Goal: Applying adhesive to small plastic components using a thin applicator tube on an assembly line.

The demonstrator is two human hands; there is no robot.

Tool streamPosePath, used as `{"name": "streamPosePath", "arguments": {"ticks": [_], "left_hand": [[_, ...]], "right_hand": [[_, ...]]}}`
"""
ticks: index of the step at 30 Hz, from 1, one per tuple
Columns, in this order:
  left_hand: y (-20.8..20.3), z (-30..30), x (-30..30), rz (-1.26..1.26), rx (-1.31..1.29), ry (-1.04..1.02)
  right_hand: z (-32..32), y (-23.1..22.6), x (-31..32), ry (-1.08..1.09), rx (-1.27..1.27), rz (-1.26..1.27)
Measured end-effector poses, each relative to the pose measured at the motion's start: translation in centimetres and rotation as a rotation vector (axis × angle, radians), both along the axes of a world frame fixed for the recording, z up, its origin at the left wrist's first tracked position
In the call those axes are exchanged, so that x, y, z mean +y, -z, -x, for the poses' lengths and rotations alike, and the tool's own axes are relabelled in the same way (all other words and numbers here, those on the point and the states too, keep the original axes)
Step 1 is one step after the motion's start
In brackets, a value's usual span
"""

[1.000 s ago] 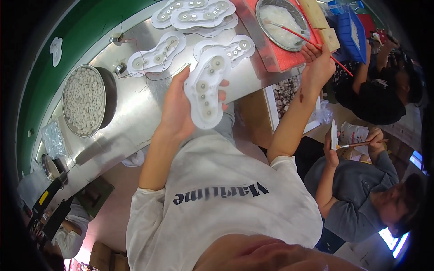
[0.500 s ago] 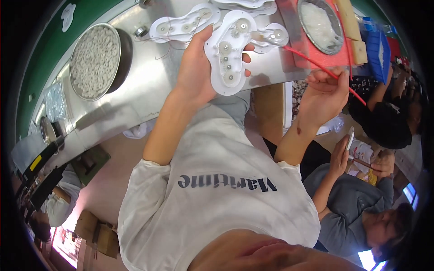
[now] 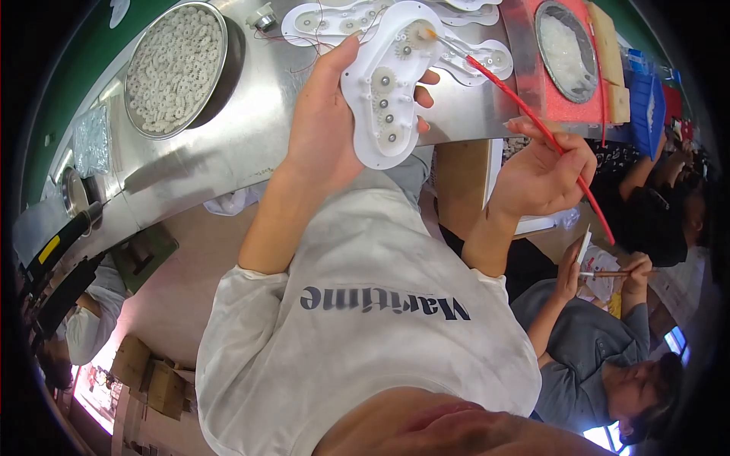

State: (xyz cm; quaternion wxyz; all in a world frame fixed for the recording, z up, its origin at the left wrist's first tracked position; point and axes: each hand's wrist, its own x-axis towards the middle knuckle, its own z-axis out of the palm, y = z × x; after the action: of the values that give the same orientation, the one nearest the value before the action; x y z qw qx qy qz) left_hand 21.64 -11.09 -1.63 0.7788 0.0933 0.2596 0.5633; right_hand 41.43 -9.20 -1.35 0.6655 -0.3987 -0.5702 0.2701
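Observation:
My left hand (image 3: 323, 125) grips a white plastic housing (image 3: 363, 114) from its left side, thumb along the edge and fingertips showing at its right. Several gears (image 3: 385, 80) and metal pins sit in the housing's recess. Between the fingers of my right hand (image 3: 541, 169) is a thin brush with a red handle (image 3: 525, 110). Its bristle tip touches or hovers just over the gear at the housing's upper end; which of the two I cannot tell.
A steel bowl of small white gears (image 3: 176, 72) stands at the left of the metal table (image 3: 251, 144). More white housings (image 3: 475, 61) with wires lie behind. At right, a bowl of whitish paste (image 3: 566, 49) rests on a red surface. A co-worker (image 3: 585, 334) sits at the lower right.
The brush tip has moved from right of the housing to the gear at its upper end. My right hand has turned and dropped slightly. The view has shifted, so the tabletop things appear further right.

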Motion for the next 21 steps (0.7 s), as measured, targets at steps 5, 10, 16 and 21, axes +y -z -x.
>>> {"name": "streamPosePath", "arguments": {"ticks": [5, 10, 16, 21], "left_hand": [[-0.2, -0.1, -0.3, -0.019, 0.050, -0.003], [0.1, 0.1, -0.3, -0.023, 0.063, -0.010], [0.2, -0.1, -0.4, -0.024, 0.081, -0.015], [0.4, 0.2, -0.4, -0.021, 0.063, -0.038]], "right_hand": [[0.7, 0.4, -0.1, -0.088, -0.211, -0.225], [0.3, 0.6, 0.0, -0.195, -0.254, -0.268], [-0.6, 0.7, 0.0, -0.133, -0.101, -0.167], [-1.0, 0.6, -0.6, -0.179, 0.256, 0.085]]}}
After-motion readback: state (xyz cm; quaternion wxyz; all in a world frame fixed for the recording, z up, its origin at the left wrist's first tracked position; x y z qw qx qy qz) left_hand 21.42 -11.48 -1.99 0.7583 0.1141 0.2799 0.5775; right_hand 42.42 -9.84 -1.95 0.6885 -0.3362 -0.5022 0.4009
